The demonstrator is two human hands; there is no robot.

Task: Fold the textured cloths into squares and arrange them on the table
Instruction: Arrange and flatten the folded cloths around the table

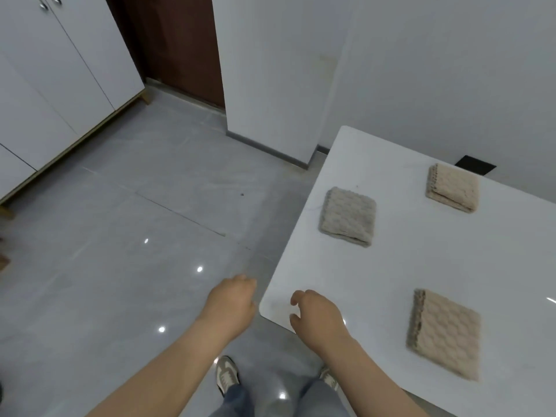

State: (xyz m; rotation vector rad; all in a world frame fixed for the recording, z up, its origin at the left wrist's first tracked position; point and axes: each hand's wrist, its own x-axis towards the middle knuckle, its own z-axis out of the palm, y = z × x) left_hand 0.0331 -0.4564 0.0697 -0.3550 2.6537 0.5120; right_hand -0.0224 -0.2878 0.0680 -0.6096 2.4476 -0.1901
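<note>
Three beige textured cloths lie folded into squares on the white table [388, 266]. One folded cloth [348, 216] sits near the table's left edge, a second cloth [452, 188] lies farther back to the right, and a third cloth [443, 332] lies nearest me on the right. My left hand [230, 302] hangs over the floor just left of the table's near corner, fingers loosely curled, holding nothing. My right hand [317, 316] hovers over that corner with relaxed curled fingers, also holding nothing and apart from every cloth.
Grey glossy tiled floor [135, 251] spreads to the left. White cabinets [60, 70] stand at the far left, a dark brown door [180, 40] behind, and a white wall column [270, 85] beside the table. My legs and shoes [227, 376] show below.
</note>
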